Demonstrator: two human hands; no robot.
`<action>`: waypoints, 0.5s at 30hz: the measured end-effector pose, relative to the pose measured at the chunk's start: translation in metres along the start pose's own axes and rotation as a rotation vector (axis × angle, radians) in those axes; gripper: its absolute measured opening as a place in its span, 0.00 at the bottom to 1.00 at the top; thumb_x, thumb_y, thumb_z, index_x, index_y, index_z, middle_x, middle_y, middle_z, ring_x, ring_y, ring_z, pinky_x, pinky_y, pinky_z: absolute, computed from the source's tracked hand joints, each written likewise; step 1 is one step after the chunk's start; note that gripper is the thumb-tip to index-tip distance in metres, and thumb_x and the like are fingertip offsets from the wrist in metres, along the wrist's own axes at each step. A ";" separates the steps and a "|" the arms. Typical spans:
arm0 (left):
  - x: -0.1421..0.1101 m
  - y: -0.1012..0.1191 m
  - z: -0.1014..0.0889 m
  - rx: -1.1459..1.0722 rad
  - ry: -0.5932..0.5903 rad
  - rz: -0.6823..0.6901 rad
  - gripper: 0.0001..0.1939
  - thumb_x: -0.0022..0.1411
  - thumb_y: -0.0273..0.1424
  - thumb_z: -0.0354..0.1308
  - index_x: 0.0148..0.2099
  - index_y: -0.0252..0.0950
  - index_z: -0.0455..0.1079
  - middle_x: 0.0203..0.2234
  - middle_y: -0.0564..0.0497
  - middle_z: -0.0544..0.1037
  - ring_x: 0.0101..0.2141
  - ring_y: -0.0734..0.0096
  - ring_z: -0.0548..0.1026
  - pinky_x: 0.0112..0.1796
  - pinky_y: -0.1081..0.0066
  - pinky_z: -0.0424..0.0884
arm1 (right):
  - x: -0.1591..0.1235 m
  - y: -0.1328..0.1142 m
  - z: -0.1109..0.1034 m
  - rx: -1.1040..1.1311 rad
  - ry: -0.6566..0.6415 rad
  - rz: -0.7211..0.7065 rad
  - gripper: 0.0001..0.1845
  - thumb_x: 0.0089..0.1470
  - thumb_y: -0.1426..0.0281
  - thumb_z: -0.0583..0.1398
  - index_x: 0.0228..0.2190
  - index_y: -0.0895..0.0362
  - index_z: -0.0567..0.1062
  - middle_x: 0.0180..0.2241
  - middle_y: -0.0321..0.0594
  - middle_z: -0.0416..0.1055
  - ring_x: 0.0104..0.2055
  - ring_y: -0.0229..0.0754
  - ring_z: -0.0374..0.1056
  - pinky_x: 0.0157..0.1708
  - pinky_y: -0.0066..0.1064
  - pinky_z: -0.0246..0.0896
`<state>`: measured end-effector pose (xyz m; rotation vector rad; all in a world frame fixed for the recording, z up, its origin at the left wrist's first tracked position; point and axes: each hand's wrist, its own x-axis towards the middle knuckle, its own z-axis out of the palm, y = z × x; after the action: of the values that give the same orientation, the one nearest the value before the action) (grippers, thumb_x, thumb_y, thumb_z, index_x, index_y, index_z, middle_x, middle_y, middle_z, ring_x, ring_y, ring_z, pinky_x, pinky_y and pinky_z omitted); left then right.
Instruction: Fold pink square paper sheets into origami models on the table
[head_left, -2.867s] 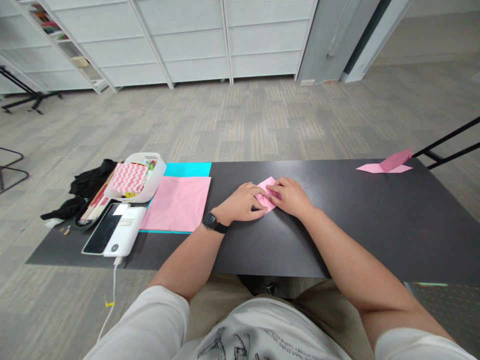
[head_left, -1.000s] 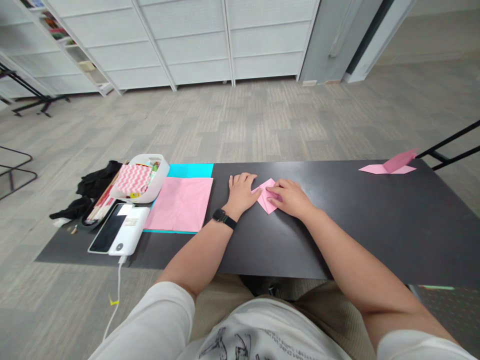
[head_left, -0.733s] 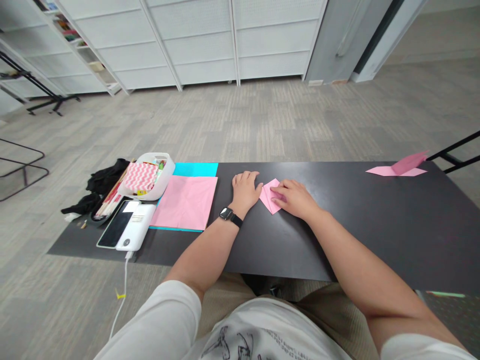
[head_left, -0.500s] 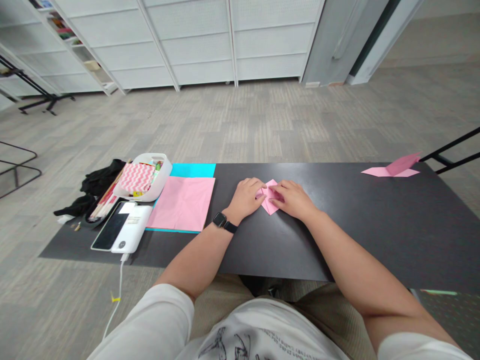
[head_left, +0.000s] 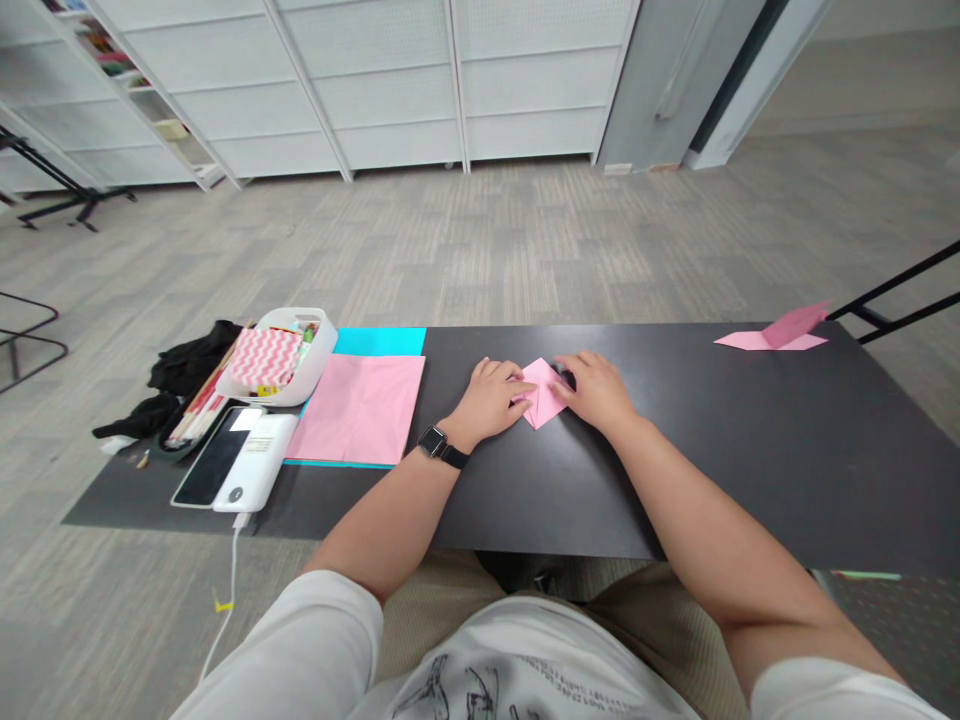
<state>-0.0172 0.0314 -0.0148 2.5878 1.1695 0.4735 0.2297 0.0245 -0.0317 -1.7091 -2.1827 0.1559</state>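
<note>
A small piece of pink origami paper [head_left: 543, 392], folded to a diamond with creases, lies on the dark tabletop in front of me. My left hand [head_left: 489, 402], with a black watch on its wrist, holds the paper down at its left corner, thumb and forefinger on the surface. At the right corner, my right hand [head_left: 598, 392] has its fingers apart and curved, a dark gap showing between thumb and forefinger. Its fingertips are at the paper's edge. The left fingers hide part of the paper's left side.
Pink sheets [head_left: 360, 408] lie over blue ones [head_left: 381, 341] on the left. Beside them are a white basket [head_left: 321, 362], a phone [head_left: 217, 462], a white power bank [head_left: 256, 465] with a cable, and a dark tray of pens [head_left: 196, 415]. A folded pink paper figure [head_left: 780, 335] stands far right.
My right hand has drawn slightly away from the paper's middle to its right corner, and its fingers have spread. More of the paper shows. The view has shifted slightly.
</note>
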 end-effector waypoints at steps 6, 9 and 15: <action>0.002 0.003 0.000 -0.034 -0.021 0.094 0.12 0.71 0.36 0.62 0.53 0.45 0.83 0.55 0.47 0.78 0.57 0.56 0.73 0.71 0.47 0.56 | -0.001 0.003 0.006 0.000 0.002 0.008 0.19 0.64 0.60 0.63 0.53 0.50 0.83 0.48 0.49 0.76 0.50 0.57 0.69 0.50 0.49 0.63; 0.004 0.003 0.002 -0.089 -0.059 0.179 0.12 0.73 0.34 0.59 0.51 0.42 0.83 0.56 0.47 0.80 0.55 0.58 0.75 0.65 0.54 0.66 | -0.001 0.004 0.007 0.034 0.010 0.001 0.17 0.63 0.61 0.63 0.52 0.49 0.84 0.48 0.48 0.76 0.50 0.56 0.69 0.51 0.49 0.63; 0.003 0.006 0.002 -0.099 -0.078 0.171 0.16 0.75 0.33 0.56 0.58 0.44 0.79 0.58 0.50 0.81 0.56 0.59 0.76 0.62 0.55 0.67 | 0.000 0.002 0.008 0.106 0.029 0.016 0.16 0.61 0.63 0.64 0.49 0.48 0.85 0.47 0.47 0.77 0.51 0.57 0.70 0.52 0.51 0.63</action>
<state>-0.0108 0.0300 -0.0137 2.6062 0.8820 0.4496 0.2284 0.0258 -0.0397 -1.6605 -2.1022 0.2448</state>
